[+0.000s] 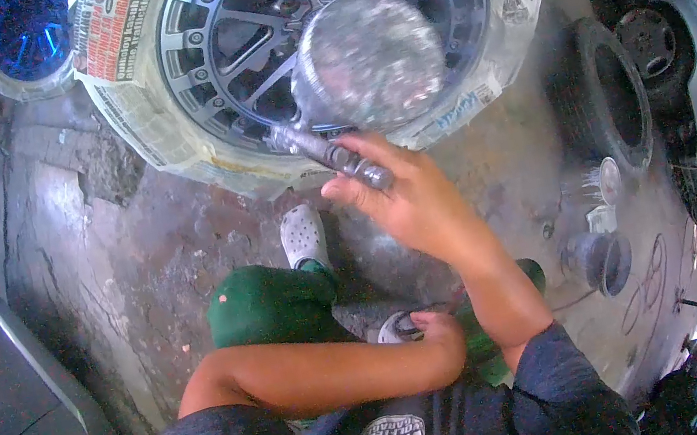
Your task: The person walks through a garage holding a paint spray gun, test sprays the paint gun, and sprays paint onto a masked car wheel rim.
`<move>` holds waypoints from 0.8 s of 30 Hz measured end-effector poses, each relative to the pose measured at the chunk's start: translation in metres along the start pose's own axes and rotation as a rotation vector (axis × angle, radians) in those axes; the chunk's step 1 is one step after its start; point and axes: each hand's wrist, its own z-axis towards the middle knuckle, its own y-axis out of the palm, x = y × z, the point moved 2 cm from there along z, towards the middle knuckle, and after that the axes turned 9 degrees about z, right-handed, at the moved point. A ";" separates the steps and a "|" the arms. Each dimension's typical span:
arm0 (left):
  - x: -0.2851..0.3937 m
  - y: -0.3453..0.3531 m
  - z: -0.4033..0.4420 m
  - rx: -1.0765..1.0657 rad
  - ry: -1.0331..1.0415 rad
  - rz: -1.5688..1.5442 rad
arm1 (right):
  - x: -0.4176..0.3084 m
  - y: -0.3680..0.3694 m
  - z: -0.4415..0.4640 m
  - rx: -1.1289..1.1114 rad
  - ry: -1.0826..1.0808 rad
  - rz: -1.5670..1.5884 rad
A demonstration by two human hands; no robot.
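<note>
My right hand (408, 193) is closed round a metal spray gun (328, 154) with a big round silver cup (367, 60) on top. The gun and cup are over the lower right part of a grey spoked wheel rim (198, 76), whose outer edge is masked with newspaper and tape (155, 126). The cup hides part of the spokes. My left forearm lies across my lap, and my left hand (442, 341) rests by my right knee with its fingers curled in; what they hold, if anything, is hidden.
A smaller masked wheel (24, 42) under blue light is at the upper left. Tyres (611, 92) stand at the right, with a clear container (597, 259) on the stained floor (163, 278) below them. A grey bin-like box (15, 388) is at the lower left.
</note>
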 end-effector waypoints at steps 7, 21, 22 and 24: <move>-0.009 -0.017 -0.031 0.021 0.064 0.001 | 0.003 0.001 0.003 0.052 0.217 0.199; 0.004 -0.003 -0.010 -0.004 0.074 0.079 | 0.057 -0.030 -0.050 0.180 0.618 -0.049; 0.000 -0.006 -0.019 0.030 0.085 0.066 | 0.057 -0.036 -0.055 0.210 0.626 -0.069; 0.000 -0.006 -0.017 0.054 0.073 0.048 | 0.062 -0.051 -0.064 0.317 0.603 -0.144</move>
